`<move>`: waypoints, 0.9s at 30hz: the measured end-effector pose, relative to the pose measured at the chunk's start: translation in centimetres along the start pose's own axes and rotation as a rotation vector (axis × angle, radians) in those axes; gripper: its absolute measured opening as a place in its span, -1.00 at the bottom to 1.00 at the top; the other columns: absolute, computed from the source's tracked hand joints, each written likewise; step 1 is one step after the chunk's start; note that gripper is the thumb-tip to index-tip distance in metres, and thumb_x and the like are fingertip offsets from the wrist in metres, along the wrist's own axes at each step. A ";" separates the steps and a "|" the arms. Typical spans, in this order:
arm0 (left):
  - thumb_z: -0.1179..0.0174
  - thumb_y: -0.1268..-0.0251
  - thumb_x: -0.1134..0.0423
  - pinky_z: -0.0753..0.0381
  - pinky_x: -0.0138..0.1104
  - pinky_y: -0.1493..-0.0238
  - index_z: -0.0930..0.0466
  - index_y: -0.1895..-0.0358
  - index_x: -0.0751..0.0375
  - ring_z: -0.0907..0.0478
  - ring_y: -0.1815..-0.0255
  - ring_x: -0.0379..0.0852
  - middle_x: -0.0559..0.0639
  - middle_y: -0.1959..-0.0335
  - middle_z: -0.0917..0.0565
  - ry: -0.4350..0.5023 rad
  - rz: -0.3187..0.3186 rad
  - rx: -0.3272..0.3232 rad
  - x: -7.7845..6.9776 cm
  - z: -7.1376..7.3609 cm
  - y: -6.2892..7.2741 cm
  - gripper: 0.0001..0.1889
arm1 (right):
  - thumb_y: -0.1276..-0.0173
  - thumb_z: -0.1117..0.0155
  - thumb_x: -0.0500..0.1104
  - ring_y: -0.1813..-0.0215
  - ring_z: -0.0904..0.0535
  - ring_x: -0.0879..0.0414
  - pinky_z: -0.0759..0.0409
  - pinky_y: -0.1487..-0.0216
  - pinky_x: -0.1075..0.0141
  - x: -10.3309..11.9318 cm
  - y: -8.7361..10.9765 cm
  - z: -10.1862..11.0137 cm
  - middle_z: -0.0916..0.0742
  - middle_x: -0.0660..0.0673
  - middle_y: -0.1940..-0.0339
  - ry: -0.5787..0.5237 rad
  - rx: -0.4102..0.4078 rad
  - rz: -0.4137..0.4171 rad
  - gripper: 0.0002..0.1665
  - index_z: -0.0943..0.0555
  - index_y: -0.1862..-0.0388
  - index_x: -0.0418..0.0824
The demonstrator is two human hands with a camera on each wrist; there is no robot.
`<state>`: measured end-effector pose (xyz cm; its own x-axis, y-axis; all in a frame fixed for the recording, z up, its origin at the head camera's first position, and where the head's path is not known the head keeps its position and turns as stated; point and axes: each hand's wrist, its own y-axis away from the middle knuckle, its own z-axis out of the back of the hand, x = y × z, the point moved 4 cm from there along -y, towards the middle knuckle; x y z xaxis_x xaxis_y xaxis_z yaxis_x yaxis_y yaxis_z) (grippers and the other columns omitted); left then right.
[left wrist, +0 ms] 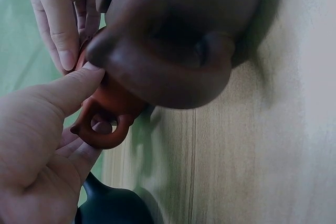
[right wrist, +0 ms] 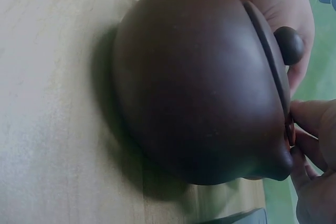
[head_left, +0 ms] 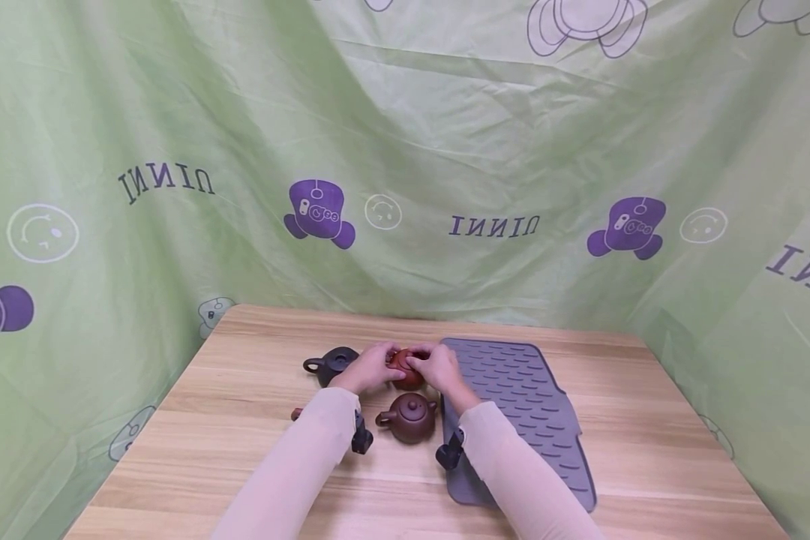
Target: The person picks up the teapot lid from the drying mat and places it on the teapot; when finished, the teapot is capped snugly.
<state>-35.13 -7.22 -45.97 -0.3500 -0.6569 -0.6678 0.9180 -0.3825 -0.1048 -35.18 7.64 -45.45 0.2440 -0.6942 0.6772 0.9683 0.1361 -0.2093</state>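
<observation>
A small red-clay teapot point(head_left: 407, 376) is between both hands near the back of the table. My left hand point(head_left: 373, 367) grips it at the handle side, thumb on the upper edge and fingers beneath; its looped handle point(left wrist: 109, 139) shows in the left wrist view. From the other side my right hand point(head_left: 439, 367) holds the same teapot near its top, with thumb and fingers at the rim. In front of it stands a lidded purple-brown teapot point(head_left: 412, 420), which hides most of the red one in the right wrist view point(right wrist: 199, 87).
A black teapot point(head_left: 332, 364) stands left of the left hand. Part of a reddish object point(head_left: 296, 413) peeks out beside the left forearm. To the right lies a grey ridged mat point(head_left: 513, 390), partly under the right forearm. A green printed curtain point(head_left: 405, 270) surrounds the wooden table point(head_left: 229, 420).
</observation>
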 end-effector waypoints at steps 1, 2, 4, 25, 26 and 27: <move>-0.41 -0.16 0.32 -0.52 -0.15 -0.05 -0.52 -0.10 0.37 -0.57 0.05 0.03 0.14 0.08 -0.63 0.000 0.001 0.000 0.0 0.0 0.0 -0.55 | -0.24 -0.43 -0.11 0.05 -0.64 -0.07 -0.52 -0.01 0.07 0.0 0.0 0.0 -0.78 -0.08 0.21 0.005 0.000 0.004 -0.78 -0.78 0.14 -0.12; -0.40 -0.16 0.31 -0.52 -0.16 -0.06 -0.52 -0.11 0.37 -0.57 0.04 0.02 0.14 0.07 -0.63 0.000 0.005 0.000 0.0 0.0 -0.1 -0.55 | -0.25 -0.43 -0.11 0.04 -0.64 -0.08 -0.52 -0.02 0.07 0.0 0.0 0.0 -0.78 -0.09 0.20 0.002 0.001 0.001 -0.78 -0.78 0.14 -0.12; -0.40 -0.17 0.30 -0.51 -0.16 -0.07 -0.52 -0.12 0.36 -0.57 0.02 0.02 0.14 0.06 -0.63 -0.001 0.012 0.000 0.0 0.1 -0.1 -0.54 | -0.25 -0.42 -0.11 0.04 -0.64 -0.09 -0.52 -0.03 0.06 0.1 0.0 0.0 -0.77 -0.09 0.19 0.001 0.002 -0.002 -0.77 -0.77 0.13 -0.12; -0.39 -0.18 0.31 -0.52 -0.15 -0.03 -0.52 -0.09 0.35 -0.56 0.06 0.01 0.12 0.09 -0.62 -0.014 0.014 0.008 -0.3 0.2 0.2 -0.57 | -0.25 -0.43 -0.14 0.05 -0.65 -0.11 -0.55 -0.02 0.06 0.2 0.0 -0.2 -0.77 -0.17 0.18 0.005 -0.002 -0.013 -0.78 -0.77 0.13 -0.15; -0.39 -0.18 0.31 -0.52 -0.15 -0.04 -0.52 -0.10 0.35 -0.56 0.05 0.02 0.13 0.08 -0.62 -0.014 0.014 0.008 -0.3 0.2 0.3 -0.57 | -0.25 -0.43 -0.14 0.04 -0.65 -0.12 -0.55 -0.02 0.05 0.2 0.1 -0.2 -0.77 -0.17 0.18 0.003 -0.003 -0.010 -0.78 -0.77 0.13 -0.16; -0.39 -0.18 0.32 -0.52 -0.14 -0.04 -0.52 -0.10 0.36 -0.56 0.04 0.02 0.13 0.08 -0.62 -0.015 0.014 0.007 -0.4 0.2 0.3 -0.57 | -0.25 -0.42 -0.14 0.04 -0.65 -0.13 -0.55 -0.03 0.05 0.2 0.1 -0.3 -0.77 -0.17 0.18 0.003 -0.004 -0.007 -0.78 -0.76 0.13 -0.16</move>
<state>-34.77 -7.21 -45.62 -0.3404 -0.6716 -0.6581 0.9213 -0.3782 -0.0905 -35.03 7.30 -45.49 0.2368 -0.6972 0.6766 0.9698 0.1280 -0.2074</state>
